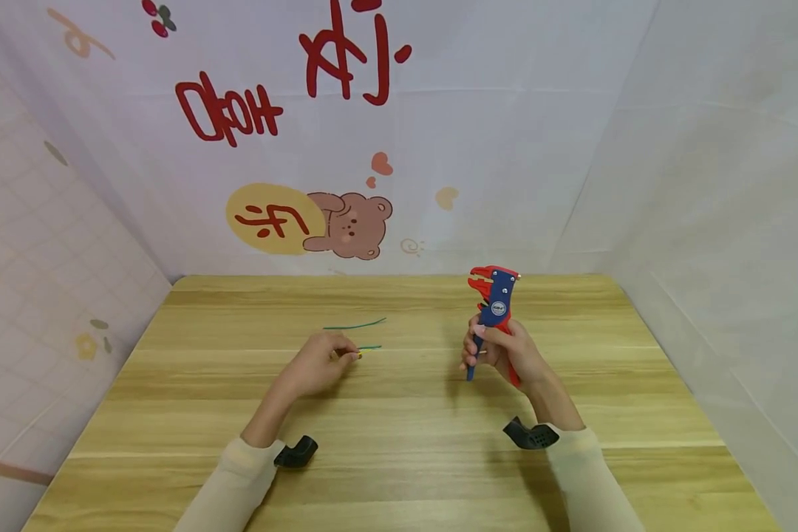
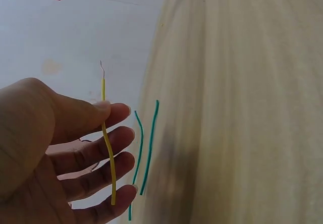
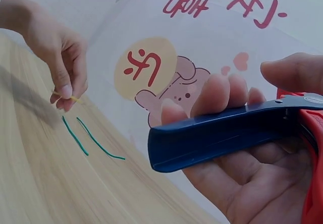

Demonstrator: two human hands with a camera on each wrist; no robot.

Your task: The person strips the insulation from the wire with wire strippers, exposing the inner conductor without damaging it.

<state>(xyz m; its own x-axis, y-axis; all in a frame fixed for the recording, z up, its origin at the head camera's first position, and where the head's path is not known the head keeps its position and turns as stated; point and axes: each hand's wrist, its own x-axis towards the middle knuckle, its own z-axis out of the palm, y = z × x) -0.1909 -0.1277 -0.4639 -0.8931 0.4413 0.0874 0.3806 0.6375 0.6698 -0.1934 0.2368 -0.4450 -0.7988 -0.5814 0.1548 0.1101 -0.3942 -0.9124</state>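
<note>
Between thumb and index finger, my left hand (image 1: pixel 318 363) pinches a short yellow wire (image 2: pixel 109 148). A bare copper end (image 2: pixel 102 69) sticks out of its insulation in the left wrist view. Two green wires (image 2: pixel 150 148) lie side by side on the table, just beyond that hand. On the right, my right hand (image 1: pixel 510 350) grips a wire stripper (image 1: pixel 499 299) with red jaws and blue and red handles, held upright with its head pointing up. The blue handle (image 3: pixel 217 135) crosses the curled fingers in the right wrist view.
A wood-grain table (image 1: pixel 399 458) runs back to a white cloth wall (image 1: pixel 505 111) printed with a bear and red characters. White cloth also hangs along the left and right sides. Black wrist cameras (image 1: pixel 296 452) sit at both sleeve cuffs.
</note>
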